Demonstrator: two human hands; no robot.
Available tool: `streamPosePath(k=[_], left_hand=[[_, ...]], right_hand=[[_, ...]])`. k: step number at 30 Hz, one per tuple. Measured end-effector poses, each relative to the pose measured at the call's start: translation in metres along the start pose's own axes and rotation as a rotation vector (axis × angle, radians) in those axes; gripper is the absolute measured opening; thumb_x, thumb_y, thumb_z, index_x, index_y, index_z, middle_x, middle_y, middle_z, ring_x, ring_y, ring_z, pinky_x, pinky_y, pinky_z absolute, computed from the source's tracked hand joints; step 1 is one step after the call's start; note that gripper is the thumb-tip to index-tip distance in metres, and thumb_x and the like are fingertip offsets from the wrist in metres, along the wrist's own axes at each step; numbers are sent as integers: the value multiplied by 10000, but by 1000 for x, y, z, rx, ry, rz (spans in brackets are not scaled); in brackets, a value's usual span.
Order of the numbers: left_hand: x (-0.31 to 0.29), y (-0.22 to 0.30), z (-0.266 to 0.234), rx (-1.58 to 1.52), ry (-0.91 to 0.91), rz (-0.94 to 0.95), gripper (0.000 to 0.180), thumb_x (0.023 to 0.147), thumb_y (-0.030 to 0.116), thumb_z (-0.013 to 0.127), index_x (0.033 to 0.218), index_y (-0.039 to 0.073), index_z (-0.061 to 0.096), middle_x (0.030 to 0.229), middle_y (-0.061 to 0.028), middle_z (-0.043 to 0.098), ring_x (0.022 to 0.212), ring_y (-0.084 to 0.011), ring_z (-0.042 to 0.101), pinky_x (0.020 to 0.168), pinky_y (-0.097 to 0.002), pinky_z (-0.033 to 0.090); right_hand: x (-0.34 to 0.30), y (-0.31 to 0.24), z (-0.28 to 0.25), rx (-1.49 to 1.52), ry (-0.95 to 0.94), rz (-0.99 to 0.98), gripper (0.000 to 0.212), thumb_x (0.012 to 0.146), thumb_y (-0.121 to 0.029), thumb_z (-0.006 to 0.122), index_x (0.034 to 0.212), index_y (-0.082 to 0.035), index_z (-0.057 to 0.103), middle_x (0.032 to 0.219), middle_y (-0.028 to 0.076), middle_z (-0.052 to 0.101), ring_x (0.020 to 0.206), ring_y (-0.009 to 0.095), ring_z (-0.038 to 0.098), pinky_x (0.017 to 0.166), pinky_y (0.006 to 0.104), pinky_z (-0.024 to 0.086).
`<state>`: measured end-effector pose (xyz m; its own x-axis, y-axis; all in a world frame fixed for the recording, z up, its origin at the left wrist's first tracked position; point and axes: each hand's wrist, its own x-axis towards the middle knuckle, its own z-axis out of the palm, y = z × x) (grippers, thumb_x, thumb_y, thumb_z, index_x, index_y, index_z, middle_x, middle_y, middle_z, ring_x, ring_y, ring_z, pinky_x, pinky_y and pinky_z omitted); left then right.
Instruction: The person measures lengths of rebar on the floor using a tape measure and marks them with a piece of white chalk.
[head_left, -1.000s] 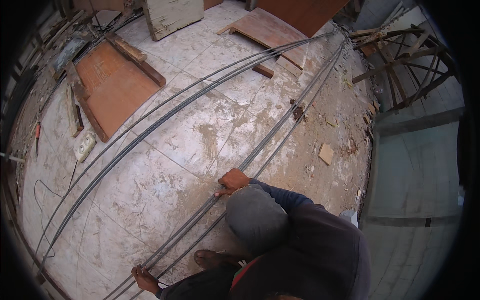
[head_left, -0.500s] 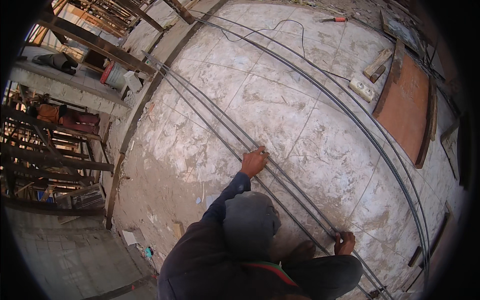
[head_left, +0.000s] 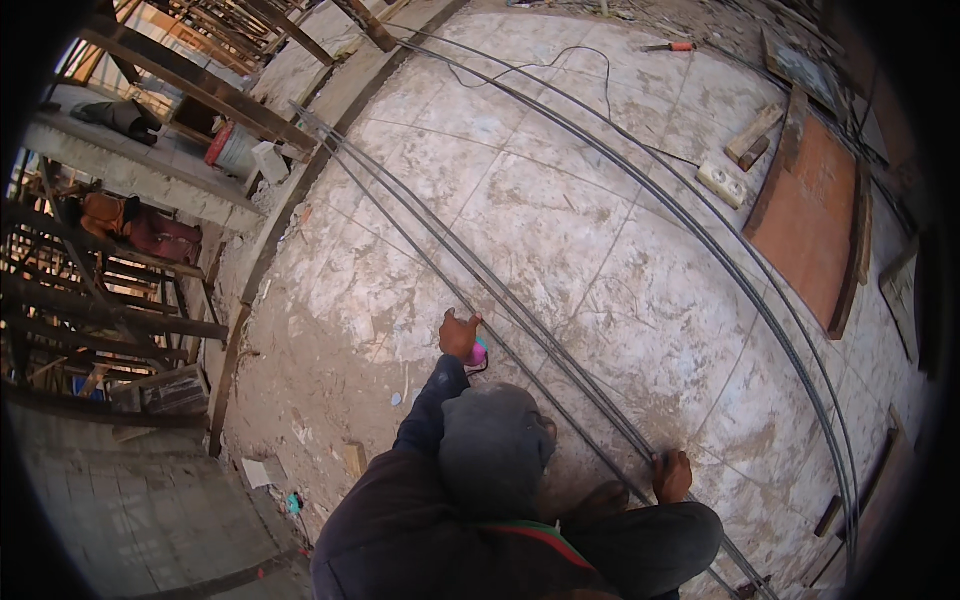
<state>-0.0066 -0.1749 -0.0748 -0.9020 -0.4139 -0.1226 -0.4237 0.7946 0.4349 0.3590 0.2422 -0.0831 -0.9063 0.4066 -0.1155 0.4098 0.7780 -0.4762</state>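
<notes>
**rig_op:** Several long grey ribbed steel bars are lying side by side on the dusty pale concrete floor, running diagonally past the crouching person. I'm watching this on the head feed. The right hand is down on the near end of the bundle with its fingers curled over the bars. The left hand is further along, closed around a small pink object right beside the same bars. I can't tell what the pink thing is.

**steelfixer:** How would you expect those bars to handle?

**rig_op:** Heavy for their thickness, I'd say, and stiff over a short stretch but whippy along the full length. The ribs should give decent grip, though dust and rust probably make them gritty. I'd take hold with both hands well apart and closer to the middle than the ends, otherwise the far tip will likely sag and drag. They're not fragile at all.
</notes>
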Motion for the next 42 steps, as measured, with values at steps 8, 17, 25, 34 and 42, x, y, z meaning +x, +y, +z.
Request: streamPosePath(k=[8, 17, 25, 34, 42], left_hand=[[-11, -19, 32, -465, -219, -130, 337, 805, 253, 761, 958, -43, 706, 782, -118, 711, 711, -177, 656, 689, -314, 505], [5, -25, 42, -568, -368, -116, 209, 810, 116, 712, 906, -66, 673, 696, -67, 627, 581, -143, 568, 538, -305, 444], [6, -31, 44, -675, -418, -78, 206, 822, 112, 720, 910, -67, 667, 723, -64, 639, 575, -134, 565, 526, -303, 444], [10, -14, 61, -749, -400, -195, 264, 835, 117, 730, 969, -99, 661, 770, -84, 654, 604, -145, 583, 538, -301, 452], [12, -33, 63, -669, -429, -168, 292, 840, 145, 738, 979, -103, 669, 770, -72, 656, 616, -142, 576, 548, -303, 453]], right_hand=[[-3, 2, 0, 32, -116, -80, 271, 773, -301, 728, 813, -79, 577, 823, 149, 575, 800, 381, 584, 648, 491, 467], [0, -12, 1, -87, -92, -65, 267, 796, -301, 704, 801, -59, 591, 812, 163, 563, 774, 379, 582, 641, 492, 464], [3, -14, -3, -82, -16, -87, 261, 807, -285, 704, 758, -59, 581, 801, 162, 551, 747, 376, 572, 618, 495, 455], [1, -19, -5, -55, -57, -101, 273, 791, -292, 709, 833, -56, 579, 838, 164, 551, 763, 384, 569, 619, 499, 455], [15, -41, -2, -12, 32, -200, 291, 774, -238, 723, 911, -44, 555, 910, 173, 532, 813, 369, 542, 686, 459, 435]])
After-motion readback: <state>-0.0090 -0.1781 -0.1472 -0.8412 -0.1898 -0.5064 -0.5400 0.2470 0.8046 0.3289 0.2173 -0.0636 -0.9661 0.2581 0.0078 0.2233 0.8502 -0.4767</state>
